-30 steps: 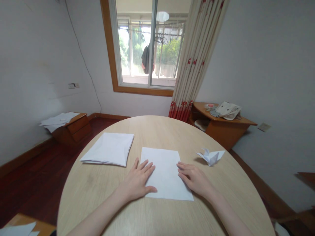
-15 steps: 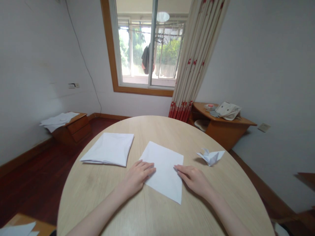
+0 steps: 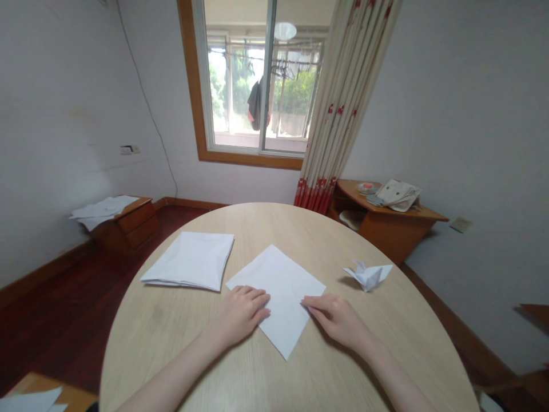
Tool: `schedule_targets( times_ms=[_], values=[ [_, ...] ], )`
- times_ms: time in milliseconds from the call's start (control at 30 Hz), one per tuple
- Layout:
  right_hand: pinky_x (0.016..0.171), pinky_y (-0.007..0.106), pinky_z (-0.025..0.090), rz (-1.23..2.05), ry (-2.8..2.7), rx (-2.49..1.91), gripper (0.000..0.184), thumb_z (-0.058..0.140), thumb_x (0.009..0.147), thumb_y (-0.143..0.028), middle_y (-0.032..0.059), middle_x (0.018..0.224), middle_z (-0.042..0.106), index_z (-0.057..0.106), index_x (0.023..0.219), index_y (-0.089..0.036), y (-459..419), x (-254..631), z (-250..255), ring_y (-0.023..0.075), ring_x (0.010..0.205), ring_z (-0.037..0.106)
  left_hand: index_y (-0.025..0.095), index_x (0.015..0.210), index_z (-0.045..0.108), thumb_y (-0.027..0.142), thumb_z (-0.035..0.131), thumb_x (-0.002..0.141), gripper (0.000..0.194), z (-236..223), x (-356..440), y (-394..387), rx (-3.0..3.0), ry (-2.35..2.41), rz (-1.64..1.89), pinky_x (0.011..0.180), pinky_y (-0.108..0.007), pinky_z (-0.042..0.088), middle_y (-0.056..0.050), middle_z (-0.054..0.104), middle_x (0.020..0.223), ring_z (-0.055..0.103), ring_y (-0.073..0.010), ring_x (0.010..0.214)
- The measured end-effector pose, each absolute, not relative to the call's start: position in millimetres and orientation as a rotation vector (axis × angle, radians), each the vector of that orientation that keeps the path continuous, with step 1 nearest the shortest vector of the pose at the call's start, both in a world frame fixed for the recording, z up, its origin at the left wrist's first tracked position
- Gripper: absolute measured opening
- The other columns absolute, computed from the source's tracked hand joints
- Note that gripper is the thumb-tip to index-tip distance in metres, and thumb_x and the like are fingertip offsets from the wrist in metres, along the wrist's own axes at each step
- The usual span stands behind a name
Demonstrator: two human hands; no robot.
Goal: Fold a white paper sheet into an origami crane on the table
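One sheet of white paper [image 3: 281,297] lies flat and unfolded on the round, pale wood-grain tabletop [image 3: 171,349], turned so that one corner points toward the person. Two hands are at it. The left hand [image 3: 241,312] rests open on the sheet's lower-left edge, fingers together and slightly curved. The right hand [image 3: 334,320] lies open at the sheet's lower-right edge, its fingertips [image 3: 309,305] touching the paper without gripping it.

Left of the sheet, almost touching it, is one squarish stack of folded white paper [image 3: 189,262]. To the sheet's right, well apart, sits one white origami bird [image 3: 369,276] with pointed, angular folds. Beyond the sheet, past the tabletop's far edge, a wooden bedside cabinet [image 3: 128,223] carries loose white papers [image 3: 103,209] to the left, and a wooden corner shelf [image 3: 386,226] holds a cloth bag [image 3: 398,194] to the right.
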State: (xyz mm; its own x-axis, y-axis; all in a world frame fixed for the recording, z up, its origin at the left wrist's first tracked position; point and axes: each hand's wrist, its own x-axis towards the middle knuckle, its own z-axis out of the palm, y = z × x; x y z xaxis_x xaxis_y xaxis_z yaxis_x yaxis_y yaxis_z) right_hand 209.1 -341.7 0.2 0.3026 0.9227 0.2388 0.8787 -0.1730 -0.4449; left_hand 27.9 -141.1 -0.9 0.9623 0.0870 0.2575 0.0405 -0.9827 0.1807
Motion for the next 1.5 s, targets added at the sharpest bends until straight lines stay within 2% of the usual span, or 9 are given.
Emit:
schedule_targets(
  times_ms=[200,467,667,800,900,1100,1267,1400,1500],
  values=[
    [0.085,0.039,0.052,0.124,-1.622,-2.039,0.030,0.047,0.090,-0.027,0.0058,0.105,0.074,0.073,0.104,-0.024,-342,203,-1,0.0234,0.095,0.069,0.018,0.122,0.060,0.042,0.055,0.093,0.038,-8,27,-144,2.934,0.085,0.371,0.101,-0.046,0.038,-0.010,0.058,0.132,0.047,-0.0313,0.124],
    [0.088,0.039,0.050,0.156,-1.698,-1.960,0.029,0.047,0.090,-0.024,0.0057,0.103,0.074,0.072,0.104,-0.023,-340,190,2,0.0232,0.100,0.067,0.020,0.121,0.059,0.053,0.057,0.089,0.046,4,26,-157,2.920,0.070,0.309,0.087,-0.045,0.044,-0.010,0.061,0.124,0.055,-0.0298,0.106],
    [0.084,0.037,0.051,0.155,-1.699,-1.956,0.029,0.047,0.088,-0.024,0.0058,0.102,0.075,0.072,0.103,-0.022,-340,186,6,0.0227,0.094,0.068,0.020,0.125,0.056,0.066,0.061,0.078,0.066,4,24,-160,2.891,0.086,0.293,0.091,-0.048,0.042,-0.011,0.059,0.129,0.054,-0.0332,0.112],
    [0.082,0.036,0.051,0.178,-1.693,-1.948,0.029,0.047,0.088,-0.024,0.0059,0.099,0.075,0.072,0.102,-0.021,-340,184,7,0.0222,0.090,0.069,0.021,0.130,0.052,0.066,0.066,0.074,0.073,-1,24,-160,2.878,0.097,0.270,0.097,-0.050,0.038,-0.012,0.054,0.136,0.049,-0.0347,0.121],
    [0.081,0.035,0.051,0.202,-1.683,-1.935,0.029,0.047,0.089,-0.024,0.0053,0.097,0.076,0.073,0.101,-0.022,-340,181,8,0.0217,0.088,0.069,0.019,0.126,0.052,0.061,0.070,0.073,0.070,0,25,-162,2.861,0.106,0.250,0.100,-0.050,0.036,-0.012,0.053,0.136,0.047,-0.0349,0.124],
    [0.078,0.032,0.050,0.294,-1.666,-1.905,0.029,0.047,0.090,-0.026,0.0030,0.092,0.077,0.074,0.099,-0.024,-340,177,10,0.0200,0.083,0.070,0.016,0.116,0.052,0.054,0.078,0.069,0.066,4,26,-164,2.822,0.118,0.247,0.098,-0.048,0.038,-0.013,0.061,0.123,0.050,-0.0338,0.120],
    [0.076,0.032,0.051,0.361,-1.657,-1.917,0.030,0.046,0.090,-0.028,0.0025,0.091,0.077,0.074,0.099,-0.025,-340,174,14,0.0201,0.081,0.070,0.020,0.100,0.055,0.048,0.077,0.072,0.046,-2,25,-161,2.809,0.033,0.279,0.100,-0.048,0.036,-0.009,0.058,0.130,0.046,-0.0332,0.125],
    [0.081,0.035,0.052,0.344,-1.638,-1.906,0.030,0.046,0.090,-0.029,0.0044,0.096,0.076,0.074,0.100,-0.024,-340,176,14,0.0215,0.087,0.070,0.021,0.098,0.057,0.044,0.074,0.077,0.036,-5,26,-159,2.818,-0.013,0.288,0.100,-0.048,0.036,-0.008,0.059,0.129,0.048,-0.0319,0.124],
    [0.088,0.038,0.051,0.325,-1.660,-1.872,0.029,0.048,0.089,-0.028,0.0059,0.105,0.074,0.073,0.103,-0.023,-340,181,14,0.0232,0.100,0.068,0.020,0.099,0.058,0.042,0.071,0.080,0.032,-4,26,-159,2.820,-0.069,0.312,0.100,-0.046,0.036,-0.007,0.061,0.126,0.050,-0.0295,0.122]
  ],
)
